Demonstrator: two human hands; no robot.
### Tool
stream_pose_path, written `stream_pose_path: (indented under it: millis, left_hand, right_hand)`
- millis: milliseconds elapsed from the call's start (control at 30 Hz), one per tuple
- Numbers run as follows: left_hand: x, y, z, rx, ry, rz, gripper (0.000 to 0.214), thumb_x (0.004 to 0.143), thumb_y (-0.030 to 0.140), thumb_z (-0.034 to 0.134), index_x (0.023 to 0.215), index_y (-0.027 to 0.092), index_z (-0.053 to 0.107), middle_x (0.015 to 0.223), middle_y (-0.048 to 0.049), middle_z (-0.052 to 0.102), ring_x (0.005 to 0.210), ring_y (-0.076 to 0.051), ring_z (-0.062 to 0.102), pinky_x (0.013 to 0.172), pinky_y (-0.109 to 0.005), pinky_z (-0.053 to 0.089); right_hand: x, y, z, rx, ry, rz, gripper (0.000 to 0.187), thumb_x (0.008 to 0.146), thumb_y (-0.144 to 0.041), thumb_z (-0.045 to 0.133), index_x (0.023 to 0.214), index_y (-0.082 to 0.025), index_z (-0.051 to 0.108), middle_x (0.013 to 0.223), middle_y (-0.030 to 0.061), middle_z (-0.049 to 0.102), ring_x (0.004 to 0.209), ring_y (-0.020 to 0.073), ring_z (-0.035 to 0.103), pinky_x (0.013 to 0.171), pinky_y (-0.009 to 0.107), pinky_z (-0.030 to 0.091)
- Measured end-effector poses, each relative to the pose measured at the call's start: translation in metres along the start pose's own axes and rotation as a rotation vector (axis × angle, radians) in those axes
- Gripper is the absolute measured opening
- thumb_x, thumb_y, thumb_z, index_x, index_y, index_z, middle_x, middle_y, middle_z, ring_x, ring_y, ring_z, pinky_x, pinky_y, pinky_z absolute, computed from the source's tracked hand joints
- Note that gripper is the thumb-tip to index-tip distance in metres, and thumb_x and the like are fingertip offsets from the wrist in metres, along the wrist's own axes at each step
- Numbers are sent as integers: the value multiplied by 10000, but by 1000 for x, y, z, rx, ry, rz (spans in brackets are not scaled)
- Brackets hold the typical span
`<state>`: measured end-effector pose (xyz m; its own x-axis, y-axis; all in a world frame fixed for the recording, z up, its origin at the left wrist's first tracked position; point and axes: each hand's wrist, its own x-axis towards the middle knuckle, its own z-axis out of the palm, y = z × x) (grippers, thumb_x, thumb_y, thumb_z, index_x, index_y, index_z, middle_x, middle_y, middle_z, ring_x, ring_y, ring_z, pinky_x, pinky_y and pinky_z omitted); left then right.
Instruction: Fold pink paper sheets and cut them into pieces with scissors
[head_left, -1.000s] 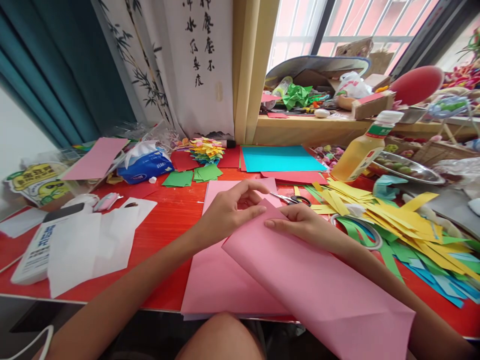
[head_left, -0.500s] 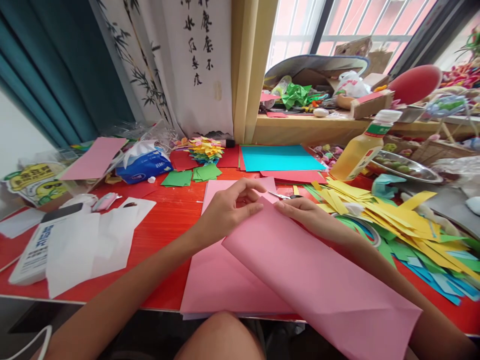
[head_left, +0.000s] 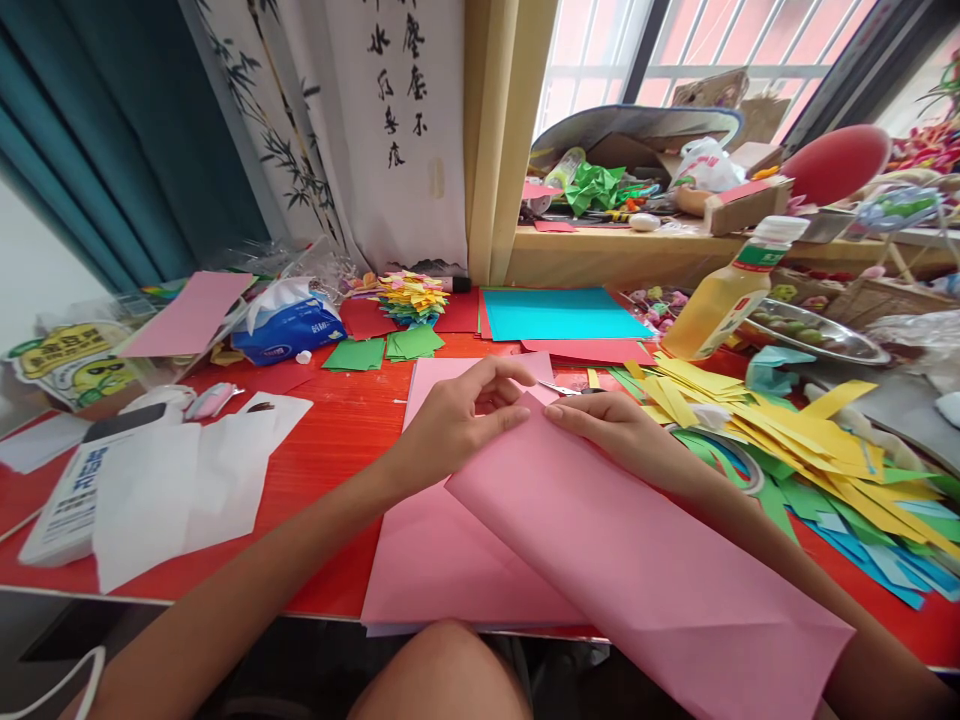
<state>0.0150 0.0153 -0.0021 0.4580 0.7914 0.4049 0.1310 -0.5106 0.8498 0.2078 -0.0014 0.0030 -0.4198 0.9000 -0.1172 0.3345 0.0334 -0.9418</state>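
A folded sheet of pink paper [head_left: 622,540] slants from the middle of the view toward the lower right, its far corner between my two hands. My left hand [head_left: 469,415] pinches the left side of that corner, thumb on top and fingers curled. On the other side, my right hand [head_left: 607,425] grips the edge with its thumb over the paper; most of its fingers are hidden beneath. Under them, more pink sheets [head_left: 450,580] lie flat on the red table [head_left: 330,480]. Scissors [head_left: 570,390] rest just beyond my right hand, partly covered by it.
Yellow paper strips [head_left: 795,425] and green and blue ones pile up on the right, near a juice bottle [head_left: 720,300]. Blue paper [head_left: 566,315] lies at the back. A tissue pack [head_left: 289,330] and white sheets [head_left: 180,500] are on the left.
Almost nothing differs. The near end of the folded pink sheet has shifted slightly to the right, and both hands keep their hold on its corner.
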Motion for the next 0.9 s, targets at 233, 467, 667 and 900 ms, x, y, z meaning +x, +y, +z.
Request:
stream_pose_path:
  millis: [233, 467, 667, 900]
  left_hand:
    - [0, -2, 0, 11, -17, -13, 187, 784, 225, 544, 971, 214, 549, 784, 4, 579, 764, -113, 560, 722, -240, 453]
    - [2, -1, -1, 4, -49, -92, 203, 774, 235, 541, 974, 200, 542, 781, 6, 563, 761, -112, 541, 706, -238, 433]
    - [3, -8, -2, -4, -231, -347, 217, 747, 365, 543, 695, 156, 523, 688, 17, 504, 627, -98, 471, 533, -216, 348]
    - [3, -20, 5, 89, -226, -326, 259, 725, 358, 541, 588, 156, 453, 594, 38, 415, 568, -83, 380, 506, -216, 276]
  right_hand:
    - [2, 2, 2, -188, 18, -134, 346, 835, -467, 429, 684, -170, 525, 596, -25, 421, 518, 77, 365, 437, 201, 269]
    - [7, 9, 4, -362, 90, -222, 376, 872, -431, 357, 645, -163, 489, 574, -23, 394, 520, 79, 336, 451, 223, 240]
    - [12, 14, 3, -387, 127, -206, 351, 861, -395, 371, 626, -162, 487, 570, -22, 396, 515, 80, 334, 446, 225, 244]
    - [18, 23, 9, -394, 158, -223, 355, 835, -422, 413, 590, -169, 451, 550, -38, 333, 513, 77, 280, 445, 231, 196]
